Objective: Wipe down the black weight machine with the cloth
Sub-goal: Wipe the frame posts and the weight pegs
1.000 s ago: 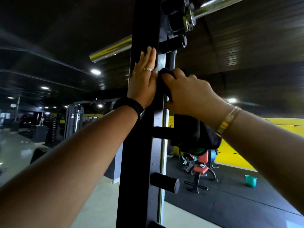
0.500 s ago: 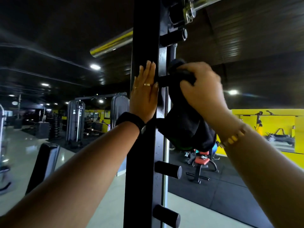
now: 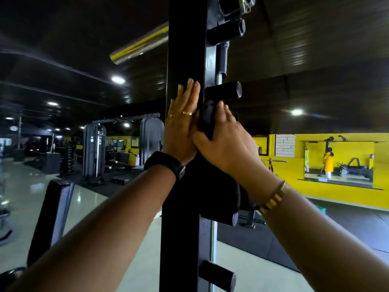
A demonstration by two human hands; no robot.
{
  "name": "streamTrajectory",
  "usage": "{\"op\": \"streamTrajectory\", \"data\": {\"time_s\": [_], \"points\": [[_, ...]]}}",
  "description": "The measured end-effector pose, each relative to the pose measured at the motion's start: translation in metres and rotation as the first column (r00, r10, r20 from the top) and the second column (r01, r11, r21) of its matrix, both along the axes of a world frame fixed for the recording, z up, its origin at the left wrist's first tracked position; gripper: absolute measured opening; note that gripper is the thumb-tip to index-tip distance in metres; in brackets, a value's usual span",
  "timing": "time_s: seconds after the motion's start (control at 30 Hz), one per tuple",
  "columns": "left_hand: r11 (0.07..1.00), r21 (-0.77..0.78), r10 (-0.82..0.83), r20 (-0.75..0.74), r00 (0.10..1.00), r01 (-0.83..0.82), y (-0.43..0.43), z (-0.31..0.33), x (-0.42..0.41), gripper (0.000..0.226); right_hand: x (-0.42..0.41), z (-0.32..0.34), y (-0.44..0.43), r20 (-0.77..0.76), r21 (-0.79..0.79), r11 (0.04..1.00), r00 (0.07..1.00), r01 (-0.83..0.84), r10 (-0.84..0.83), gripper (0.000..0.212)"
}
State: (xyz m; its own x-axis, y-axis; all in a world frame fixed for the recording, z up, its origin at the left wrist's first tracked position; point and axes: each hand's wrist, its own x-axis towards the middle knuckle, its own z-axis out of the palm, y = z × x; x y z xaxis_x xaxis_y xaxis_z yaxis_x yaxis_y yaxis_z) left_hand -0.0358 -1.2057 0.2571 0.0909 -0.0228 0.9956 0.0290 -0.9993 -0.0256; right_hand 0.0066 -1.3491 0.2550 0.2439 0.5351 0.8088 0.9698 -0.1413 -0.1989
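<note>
Shows the cloth [image 3: 206, 121], black, soft and thick, wadded against the right edge of the post [image 3: 185, 49] of the machine [image 3: 183, 239], just below a peg [image 3: 224, 92], with the loose tail draping down past the wrist onto a lower peg [image 3: 231, 219]. Grips the wad in the right hand [image 3: 227, 148], thumb on the near side and fingers curled over the far side, apparently to keep the fabric bunched firm while rubbing the corner where post meets peg. Lays the left hand [image 3: 181, 131] flat on the post's front face, fingers straight and together, holding nothing; judged a brace to steady the reach at this height. Touches heel of left palm to right thumb. Presents the post as a square-section upright in matt black paint, the pegs as short smooth black cylinders with flat ends jutting to the right at intervals, and behind them a thin chrome rod [image 3: 213, 239] running vertically. Judges the wipe partway along, with pegs above and below probably yet to do. Carries rings [image 3: 187, 113] and a black watch [image 3: 166, 165] on the left, a gold bracelet [image 3: 275, 197] on the right. Includes a polished bar [image 3: 141, 44] crossing behind the post, a padded bench [image 3: 52, 218] at lower left, a glossy pale floor [image 3: 105, 203], and a yellow wall [image 3: 336, 194] far right.
</note>
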Motion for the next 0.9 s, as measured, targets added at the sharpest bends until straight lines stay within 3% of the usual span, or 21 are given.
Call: {"op": "streamTrajectory", "data": {"time_s": [0.07, 0.17, 0.3, 0.4, 0.47, 0.53, 0.57, 0.6, 0.67, 0.7, 0.8, 0.9], "points": [[1.0, -0.012, -0.02, 0.013, 1.0, 0.02, -0.002, 0.0, 0.001, 0.052, 0.009, -0.01, -0.006, 0.204, -0.04, 0.997, 0.978, 0.059, -0.05, 0.087], [1.0, -0.014, -0.014, 0.014, 1.0, 0.014, -0.004, -0.001, 0.001, 0.052, 0.021, -0.026, -0.021, 0.245, -0.04, 0.999, 0.968, -0.035, 0.044, 0.076], [1.0, 0.004, 0.011, -0.005, 1.0, -0.011, -0.007, -0.013, 0.0, 0.056, 0.025, -0.041, -0.028, 0.418, 0.01, 0.997, 0.905, 0.082, -0.078, 0.072], [1.0, 0.003, 0.0, 0.005, 1.0, 0.0, -0.006, -0.017, -0.001, 0.055, 0.026, -0.013, -0.022, 0.219, -0.127, 0.991, 0.976, 0.028, 0.001, 0.061], [1.0, 0.003, 0.003, 0.012, 1.0, -0.003, -0.006, -0.017, 0.0, 0.054, 0.034, 0.016, -0.017, -0.109, -0.312, 0.943, 0.991, -0.113, 0.082, 0.051], [1.0, 0.004, 0.01, 0.015, 1.0, -0.01, -0.007, -0.017, 0.0, 0.054, 0.039, 0.031, -0.014, -0.343, -0.355, 0.903, 0.932, -0.242, 0.116, 0.049], [1.0, 0.0, 0.013, 0.014, 1.0, -0.013, -0.008, -0.018, 0.001, 0.054, 0.039, 0.031, -0.014, -0.302, -0.373, 0.902, 0.948, -0.218, 0.104, 0.046], [1.0, -0.005, 0.015, 0.013, 1.0, -0.015, -0.008, -0.019, 0.001, 0.054, 0.036, 0.025, -0.017, -0.166, -0.391, 0.912, 0.984, -0.125, 0.063, 0.044], [1.0, -0.022, 0.007, 0.012, 1.0, -0.007, -0.011, -0.024, 0.0, 0.054, 0.031, 0.005, -0.02, 0.085, -0.263, 0.964, 0.996, 0.024, -0.002, 0.045], [0.999, -0.034, 0.002, 0.011, 1.0, -0.002, -0.012, -0.027, 0.0, 0.054, 0.029, -0.007, -0.024, 0.106, -0.16, 0.987, 0.994, -0.002, 0.019, 0.047], [0.999, -0.042, -0.001, 0.016, 1.0, 0.002, -0.014, -0.039, -0.001, 0.053, 0.029, -0.045, -0.036, 0.06, 0.219, 0.966, 0.99, -0.137, 0.127, 0.051], [1.0, -0.03, -0.006, 0.043, 0.999, 0.008, -0.013, -0.056, 0.002, 0.053, 0.032, -0.071, -0.061, -0.136, 0.546, 0.833, 0.972, -0.088, 0.192, 0.047]]}}
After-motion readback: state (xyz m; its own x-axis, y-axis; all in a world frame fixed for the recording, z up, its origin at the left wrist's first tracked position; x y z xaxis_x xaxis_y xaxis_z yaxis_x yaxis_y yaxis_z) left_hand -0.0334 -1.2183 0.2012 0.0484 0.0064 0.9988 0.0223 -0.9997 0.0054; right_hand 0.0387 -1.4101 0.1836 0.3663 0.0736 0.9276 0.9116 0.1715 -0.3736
